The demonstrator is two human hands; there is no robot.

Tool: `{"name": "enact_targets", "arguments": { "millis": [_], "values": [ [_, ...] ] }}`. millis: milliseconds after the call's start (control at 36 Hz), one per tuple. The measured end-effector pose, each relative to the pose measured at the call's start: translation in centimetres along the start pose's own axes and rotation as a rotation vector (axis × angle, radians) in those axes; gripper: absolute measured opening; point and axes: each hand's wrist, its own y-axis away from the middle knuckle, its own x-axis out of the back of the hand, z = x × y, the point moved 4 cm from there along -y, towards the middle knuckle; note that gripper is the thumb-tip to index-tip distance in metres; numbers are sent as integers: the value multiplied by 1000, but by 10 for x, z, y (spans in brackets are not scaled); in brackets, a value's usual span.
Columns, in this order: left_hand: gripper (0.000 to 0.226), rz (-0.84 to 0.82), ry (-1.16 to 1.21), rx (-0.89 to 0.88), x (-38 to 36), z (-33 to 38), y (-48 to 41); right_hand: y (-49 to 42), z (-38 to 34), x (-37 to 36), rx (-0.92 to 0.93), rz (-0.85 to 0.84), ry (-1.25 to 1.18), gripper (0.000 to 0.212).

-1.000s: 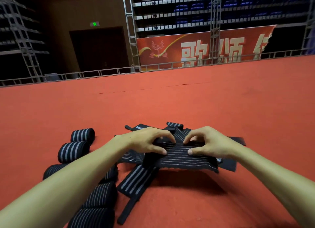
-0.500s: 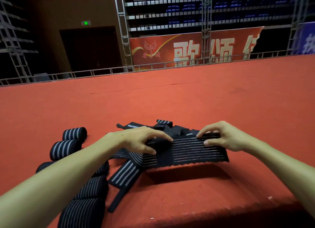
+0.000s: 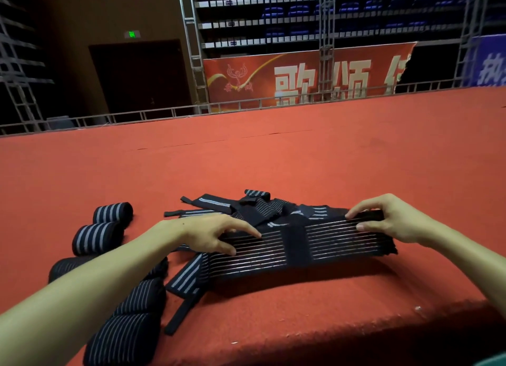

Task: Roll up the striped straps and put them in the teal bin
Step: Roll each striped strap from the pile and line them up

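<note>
My right hand (image 3: 394, 220) has its fingers curled over the far edge of the striped strap (image 3: 336, 242), with the thumb laid on its upper face, so it pinches the strap's right end. The gap between thumb and fingers is narrow, only as thick as the cloth. My left hand (image 3: 208, 232) lies on the strap's left part with its fingers nearly straight and fanned. The index tip and thumb tip both rest on the top face. Whether any finger is tucked beneath, I cannot tell.

The strap spans from one hand to the other. Its long axis runs left to right across my view, and the thin pale stripes follow that axis. A plain black band (image 3: 297, 245) crosses it midway between my hands. A shadow lies on the carpet under the strap's near side.

Just beyond my fingertips is a heap of loose straps (image 3: 254, 206), with more trailing under my left wrist. To the left of my left forearm lie rolled straps (image 3: 112, 212), in a row running toward me.

The red carpet (image 3: 273, 160) runs on far beyond the heap to a metal rail (image 3: 246, 105). On my side, the carpet's front edge (image 3: 328, 327) lies near the strap. A teal sliver (image 3: 495, 361) shows at the corner nearest my right elbow; I cannot tell whether it is the bin.
</note>
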Motion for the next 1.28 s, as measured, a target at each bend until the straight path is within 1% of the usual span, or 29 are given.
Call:
{"name": "enact_targets", "arguments": {
  "millis": [222,472,583,694,750,778,889,1000,1083,1194,1278],
  "values": [
    [57,-63,-44,54,-21,-26,-6,-1,16,-16,-58,-85,114,32],
    [55,-91,-50,67,-19,-40,-1,0,36,-15,-112,13,125,39],
    [53,-56,-78,81,-36,-44,-3,2,29,-24,-116,-3,57,30],
    [50,-39,-202,126,-54,-48,-8,-2,3,-36,-73,-31,-28,21],
    [46,11,-280,152,-53,-44,-10,-5,-10,-43,-46,-20,-82,18],
    [44,50,-274,139,-51,-38,-12,-5,-16,-46,-37,-12,-113,17],
    [40,231,-9,8,-50,-1,-24,-9,-37,-67,0,15,-216,12],
    [39,312,72,-76,-52,33,-36,-12,-60,-90,12,29,-315,12],
    [32,419,180,-148,-47,47,-35,-14,-70,-103,-25,23,-435,14],
    [25,575,313,-156,-42,51,-24,-17,-76,-113,-70,66,-595,17],
    [21,656,379,-156,-37,50,-13,-20,-84,-115,-68,107,-633,18]
  ]
}}
